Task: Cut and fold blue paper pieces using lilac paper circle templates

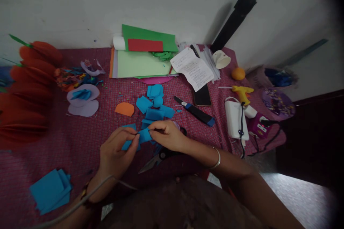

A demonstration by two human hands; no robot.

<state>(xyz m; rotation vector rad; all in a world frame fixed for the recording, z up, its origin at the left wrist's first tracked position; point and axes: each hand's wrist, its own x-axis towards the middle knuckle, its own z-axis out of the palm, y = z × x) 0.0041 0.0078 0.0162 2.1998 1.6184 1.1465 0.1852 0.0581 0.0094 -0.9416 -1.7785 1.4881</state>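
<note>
Between my two hands is a small piece of blue paper (145,135). My left hand (116,150) pinches its left end between thumb and fingers. At the other end, my right hand (167,135) grips it the same way. More blue paper pieces (154,114) lie loosely piled just beyond my fingers, some of them folded. Under my right forearm rest scissors (150,164), blades pointing left and handles partly hidden. An orange paper piece (124,109) with a rounded edge lies beyond my left hand.
A utility knife (197,112), phone (202,96), yellow glue gun (242,93) and white power bank-like box (236,120) lie right. Blue squares (51,190) sit near left, orange paper pumpkins (29,96) far left. Coloured sheets (142,63) and a written note (192,67) lie at the back.
</note>
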